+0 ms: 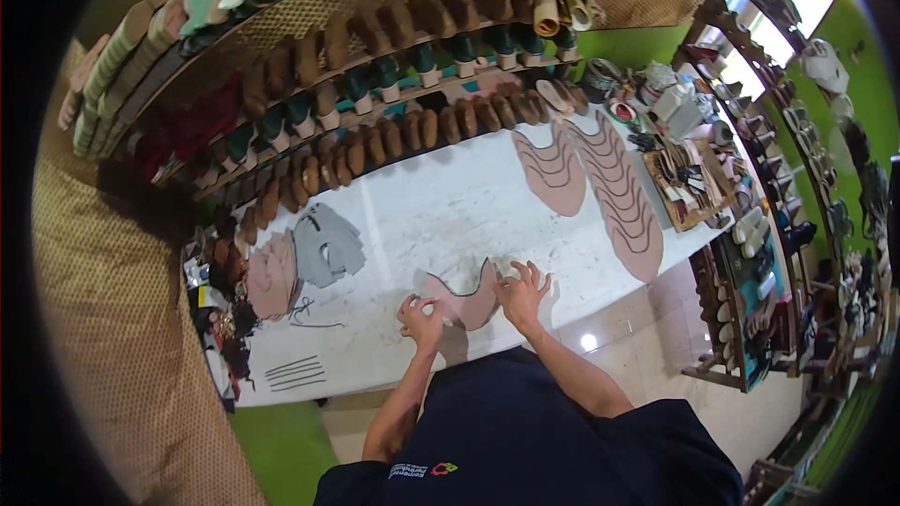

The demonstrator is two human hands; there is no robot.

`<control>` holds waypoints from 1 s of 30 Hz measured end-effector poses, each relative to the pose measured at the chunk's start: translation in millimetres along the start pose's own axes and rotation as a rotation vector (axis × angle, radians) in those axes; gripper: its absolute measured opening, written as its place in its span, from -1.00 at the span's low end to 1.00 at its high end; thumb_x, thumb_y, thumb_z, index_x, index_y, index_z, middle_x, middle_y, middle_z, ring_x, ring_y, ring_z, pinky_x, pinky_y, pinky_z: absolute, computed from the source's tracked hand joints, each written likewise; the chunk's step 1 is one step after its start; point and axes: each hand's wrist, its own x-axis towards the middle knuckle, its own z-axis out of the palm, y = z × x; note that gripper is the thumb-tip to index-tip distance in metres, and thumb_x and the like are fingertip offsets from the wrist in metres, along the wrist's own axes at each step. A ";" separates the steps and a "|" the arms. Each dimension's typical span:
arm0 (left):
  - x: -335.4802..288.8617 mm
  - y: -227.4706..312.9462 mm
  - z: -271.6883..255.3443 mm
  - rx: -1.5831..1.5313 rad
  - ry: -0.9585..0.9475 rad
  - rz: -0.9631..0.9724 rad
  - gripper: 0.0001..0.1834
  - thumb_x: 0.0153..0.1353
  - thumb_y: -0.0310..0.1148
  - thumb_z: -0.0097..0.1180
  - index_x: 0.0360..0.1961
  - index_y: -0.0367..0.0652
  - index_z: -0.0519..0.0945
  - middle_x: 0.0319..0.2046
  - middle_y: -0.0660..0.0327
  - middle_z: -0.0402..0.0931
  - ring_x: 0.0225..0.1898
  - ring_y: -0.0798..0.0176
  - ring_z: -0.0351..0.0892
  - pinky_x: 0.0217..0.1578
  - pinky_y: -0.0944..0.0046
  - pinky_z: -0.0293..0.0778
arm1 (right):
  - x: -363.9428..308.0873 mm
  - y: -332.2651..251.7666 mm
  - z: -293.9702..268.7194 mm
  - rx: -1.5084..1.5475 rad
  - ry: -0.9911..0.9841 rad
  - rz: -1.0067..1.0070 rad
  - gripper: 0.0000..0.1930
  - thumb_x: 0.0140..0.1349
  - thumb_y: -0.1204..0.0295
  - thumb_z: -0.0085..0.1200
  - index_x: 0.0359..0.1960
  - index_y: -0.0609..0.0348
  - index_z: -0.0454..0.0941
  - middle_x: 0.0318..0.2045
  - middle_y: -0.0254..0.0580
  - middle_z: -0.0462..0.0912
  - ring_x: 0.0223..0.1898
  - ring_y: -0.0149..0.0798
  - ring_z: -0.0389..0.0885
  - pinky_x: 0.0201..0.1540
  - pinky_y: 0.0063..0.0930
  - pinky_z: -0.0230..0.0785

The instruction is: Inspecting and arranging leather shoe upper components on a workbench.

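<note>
Head view: near the bench's (403,211) front edge lies a curved pink piece (466,307), dark-edged along its inner curve. The left hand (422,320) pinches its left side between thumb and forefinger. The right hand (523,296), well apart, touches its right side, fingers loosely spread; whether it grips, I cannot tell. Dark strips (295,373) lie at the bench's front left.

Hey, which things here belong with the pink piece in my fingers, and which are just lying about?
Likely part of it:
curved pink piece, between your left hand and right hand
similar pink pieces, overlapping in rows
perhaps the dark strips

Probably just lying about:
gray pile
brown shoe forms
rolled material
</note>
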 end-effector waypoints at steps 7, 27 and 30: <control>-6.6 75.6 59.1 -0.044 -0.162 0.139 -0.74 0.10 0.00 0.39 -0.25 0.20 0.86 0.32 0.22 0.42 0.47 -0.04 0.11 0.27 -0.38 0.02 | 34.4 69.8 -58.3 -0.075 0.056 0.081 -0.83 0.18 0.18 0.41 -0.29 -0.09 0.85 0.31 -0.22 0.53 0.51 0.10 0.19 0.47 0.54 -0.31; -13.0 249.2 212.1 -0.130 0.012 0.117 -0.81 0.11 -0.09 0.40 -0.23 0.27 0.85 0.30 0.19 0.43 0.42 -0.09 0.15 0.22 -0.41 0.07 | 226.4 205.5 -152.2 0.039 0.000 -0.127 -0.75 0.23 0.15 0.36 -0.19 -0.02 0.85 0.35 -0.06 0.51 0.49 0.15 0.21 0.51 0.34 -0.23; -1.5 262.4 215.5 -0.129 0.020 0.100 -0.80 0.12 -0.08 0.39 -0.23 0.23 0.85 0.31 0.17 0.42 0.42 -0.08 0.15 0.24 -0.38 0.05 | 243.0 205.7 -150.7 0.053 0.001 -0.135 -0.76 0.23 0.15 0.36 -0.18 -0.04 0.85 0.36 -0.06 0.51 0.49 0.20 0.21 0.52 0.30 -0.24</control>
